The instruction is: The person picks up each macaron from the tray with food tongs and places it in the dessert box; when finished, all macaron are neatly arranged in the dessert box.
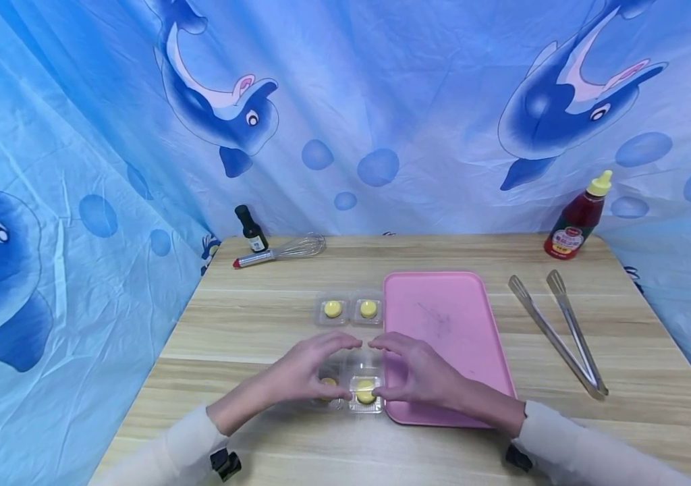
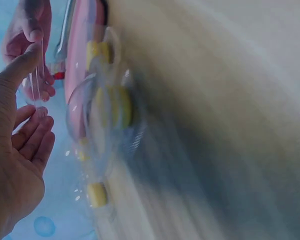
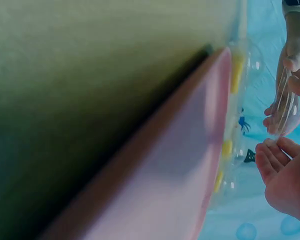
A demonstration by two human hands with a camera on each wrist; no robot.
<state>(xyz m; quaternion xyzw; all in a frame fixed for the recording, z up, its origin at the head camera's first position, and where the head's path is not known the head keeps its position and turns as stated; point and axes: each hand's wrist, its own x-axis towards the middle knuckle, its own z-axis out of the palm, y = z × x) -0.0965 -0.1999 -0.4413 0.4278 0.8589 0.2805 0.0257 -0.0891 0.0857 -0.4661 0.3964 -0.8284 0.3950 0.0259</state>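
Note:
Between my hands is a clear plastic lid (image 3: 286,107), held raised over the front boxes. My left hand (image 1: 315,368) grips its left side between thumb and fingertips, and my right hand (image 1: 418,371) grips its right side likewise. Below it, the front right clear plastic box (image 1: 376,408) holds a yellow macaron (image 1: 366,391). Another boxed macaron (image 1: 328,383) lies at the front left, partly hidden by my left hand. Behind, two more clear boxes hold a left macaron (image 1: 333,309) and a right macaron (image 1: 368,309).
A pink tray (image 1: 443,310) lies right of the boxes, under my right forearm. Further right are metal tongs (image 1: 564,337), with a red sauce bottle (image 1: 575,223) behind. A whisk (image 1: 285,251) and a small dark bottle (image 1: 252,229) stand at the back left, before a blue curtain (image 1: 333,101).

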